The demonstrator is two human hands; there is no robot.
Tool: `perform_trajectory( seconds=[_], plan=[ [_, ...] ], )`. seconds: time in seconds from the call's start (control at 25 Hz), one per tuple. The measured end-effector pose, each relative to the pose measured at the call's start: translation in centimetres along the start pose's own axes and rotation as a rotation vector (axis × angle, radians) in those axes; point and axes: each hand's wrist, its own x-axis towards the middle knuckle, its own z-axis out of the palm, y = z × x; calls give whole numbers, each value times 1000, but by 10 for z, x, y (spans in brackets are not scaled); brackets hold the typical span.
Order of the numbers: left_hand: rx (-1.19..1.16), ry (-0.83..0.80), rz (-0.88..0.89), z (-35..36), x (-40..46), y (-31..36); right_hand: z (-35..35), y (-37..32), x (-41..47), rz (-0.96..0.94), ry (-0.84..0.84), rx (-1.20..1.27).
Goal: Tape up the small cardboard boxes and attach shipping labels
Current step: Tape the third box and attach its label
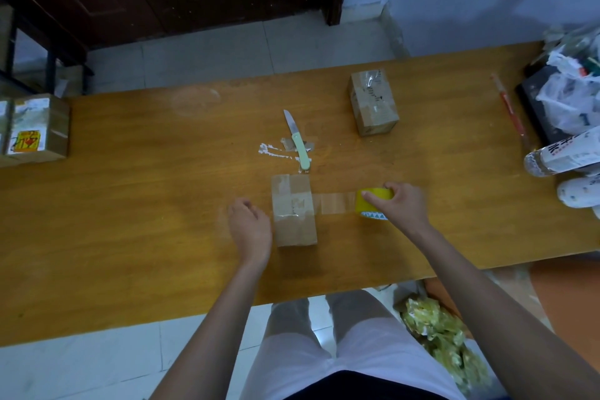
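Nearest the table (pixel 130 237) edge, the left hand (pixel 250 230) hung loosely curled just beside the small box (pixel 293 209), holding nothing, while the right hand (pixel 401 204) gripped the yellow tape roll (pixel 368 203); a clear strip of tape (pixel 334 203) stretched from the roll to the box top. Beyond the box lay a knife (pixel 298 141) with a pale green handle on scraps of tape. Farther back stood a second box (pixel 373 102), already taped.

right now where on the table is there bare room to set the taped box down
Bare wood lies on the left, between the labelled box and the left hand, and along the near edge of the table. A smaller gap separates the knife from the far box. The right end is crowded with bags and bottles.
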Motion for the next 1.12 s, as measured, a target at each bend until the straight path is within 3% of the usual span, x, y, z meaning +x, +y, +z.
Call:
perform_trajectory(
  seconds=[0.12,0.28,0.44,0.52,0.68,0.84,0.96,1.12],
  plan=[
    [198,-70,251,19,-30,20,-3,-2,-1,-24,2,-7],
    [506,-240,202,54,-50,23,-7,2,-1,-59,-18,-15],
    [554,-176,214,66,-52,10,-21,4,2,-58,-54,46],
    [529,-161,193,68,-54,9,-34,3,6,-54,-156,23],
    [290,-186,143,46,-56,6,-57,-10,11,-244,-305,-91],
    [-4,-127,113,-3,-23,16,-58,-39,12,-450,-182,-64],
    [-243,-180,81,-41,-5,35,-70,-75,15,-615,-87,-59],
    [-588,-264,-36,-85,10,52,-90,-116,30,-702,56,-446]
  ],
)
